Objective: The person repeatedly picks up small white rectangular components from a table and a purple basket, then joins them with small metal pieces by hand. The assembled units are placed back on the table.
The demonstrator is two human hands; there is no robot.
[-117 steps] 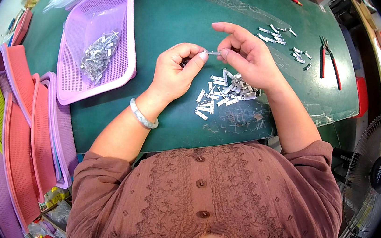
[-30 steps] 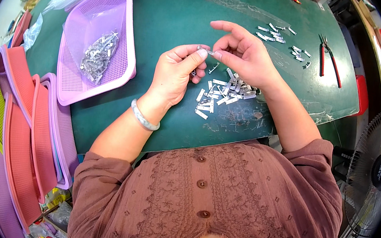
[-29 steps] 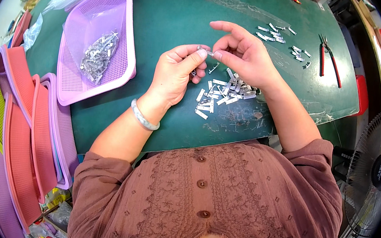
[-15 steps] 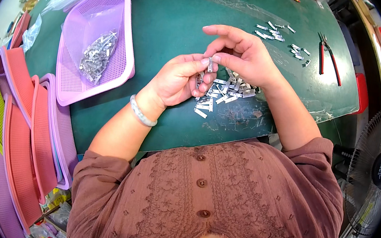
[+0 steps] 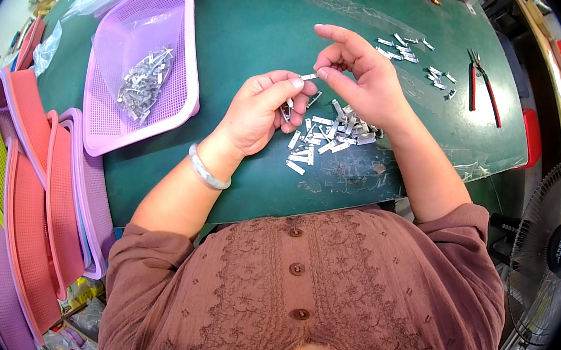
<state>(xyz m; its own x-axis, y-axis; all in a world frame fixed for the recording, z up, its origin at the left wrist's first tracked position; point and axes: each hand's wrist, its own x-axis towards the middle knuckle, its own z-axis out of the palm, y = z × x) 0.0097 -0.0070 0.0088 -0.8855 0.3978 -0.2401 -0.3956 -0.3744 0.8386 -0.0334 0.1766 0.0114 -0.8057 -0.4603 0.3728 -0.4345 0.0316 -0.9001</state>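
Note:
Above the green table, my left hand [image 5: 260, 107] is closed around several small silver metal parts; some show between its curled fingers. One small metal part [image 5: 309, 76] bridges both hands, its left end under my left thumb and its right end pinched by my right hand [image 5: 361, 73]. The right thumb and a bent finger close on it, while the index finger stretches out above. Just below the hands lies a loose pile of similar metal parts [image 5: 329, 142] on the table.
At left, a purple basket [image 5: 190, 89] holds a clear bag of metal parts [image 5: 144, 87]. Coloured baskets [image 5: 29, 195] are stacked beside the table [image 5: 257, 13]. Small groups of parts [image 5: 402, 49] and red-handled pliers [image 5: 484, 91] lie at right. A fan [image 5: 549, 247] stands beyond.
The small part between my hands has turned from upright to nearly level. My right hand has shifted slightly up and right, and more parts show in the left fingers.

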